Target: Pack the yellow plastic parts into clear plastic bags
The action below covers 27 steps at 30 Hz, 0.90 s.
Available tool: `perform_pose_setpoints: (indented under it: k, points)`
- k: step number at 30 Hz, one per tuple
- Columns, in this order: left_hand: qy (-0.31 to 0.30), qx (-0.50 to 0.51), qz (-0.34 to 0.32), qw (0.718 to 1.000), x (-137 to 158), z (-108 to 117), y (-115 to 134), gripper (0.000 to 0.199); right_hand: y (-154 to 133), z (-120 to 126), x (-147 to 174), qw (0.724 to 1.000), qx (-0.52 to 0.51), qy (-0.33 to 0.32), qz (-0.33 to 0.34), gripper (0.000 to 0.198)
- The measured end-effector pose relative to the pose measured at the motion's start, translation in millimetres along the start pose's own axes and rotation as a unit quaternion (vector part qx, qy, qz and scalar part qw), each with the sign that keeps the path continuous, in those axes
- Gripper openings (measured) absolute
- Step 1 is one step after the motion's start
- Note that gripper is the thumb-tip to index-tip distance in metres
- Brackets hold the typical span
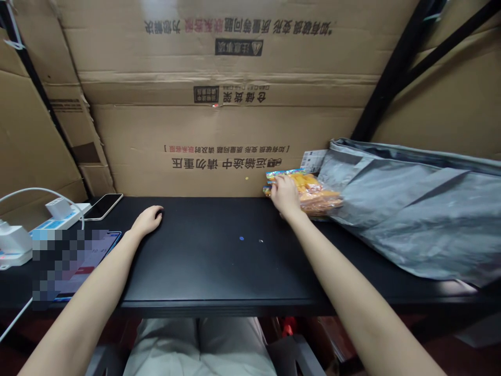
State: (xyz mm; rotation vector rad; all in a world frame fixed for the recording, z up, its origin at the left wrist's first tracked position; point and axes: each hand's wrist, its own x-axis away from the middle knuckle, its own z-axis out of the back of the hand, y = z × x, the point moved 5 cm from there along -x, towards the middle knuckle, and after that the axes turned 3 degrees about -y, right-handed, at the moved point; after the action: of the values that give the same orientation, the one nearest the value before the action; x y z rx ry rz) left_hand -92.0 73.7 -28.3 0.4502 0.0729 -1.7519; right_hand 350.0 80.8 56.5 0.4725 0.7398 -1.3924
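Observation:
My right hand (285, 197) is at the back right of the black table, its fingers closed over the left end of a stack of clear plastic packets (313, 189). The packets have orange-yellow contents and colourful header strips; what exactly is inside cannot be made out. Their right end touches a large grey fabric bag (403, 209). On the left part of the table rests my left hand (147, 220), loosely curled, with nothing seen in it. Its fingertips are partly hidden. Close to that forearm lies a phone with a lit screen (88, 263), partly blurred out.
A white power strip (58, 222) with plugs and cables lies at the left, beside a second phone (102, 207). Printed cardboard (219, 125) walls off the back. Black metal posts (385, 78) stand at the sides. Small specks dot the black tabletop (203, 261).

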Motion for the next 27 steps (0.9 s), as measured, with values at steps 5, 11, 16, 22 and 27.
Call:
perform_pose_setpoints:
  k: [5,11,16,22,27]
  points:
    - [-0.008,0.004,0.0,1.0,1,1,3,0.039,31,-13,-14,0.984,0.127,-0.105,-0.071,0.042]
    - [-0.012,-0.005,-0.007,1.0,0,2,4,0.039,47,-13,-19,0.971,0.162,-0.092,-0.149,0.049]
    - [-0.009,-0.009,-0.007,1.0,0,1,3,0.039,39,-13,-20,0.979,0.174,-0.066,-0.085,0.041]
    - [-0.011,-0.011,-0.007,1.0,0,1,3,0.039,40,-7,-21,0.981,0.173,-0.048,-0.075,0.043]
    - [-0.01,-0.017,-0.007,1.0,0,1,3,0.039,40,-2,-28,0.978,0.192,-0.07,-0.046,0.042]
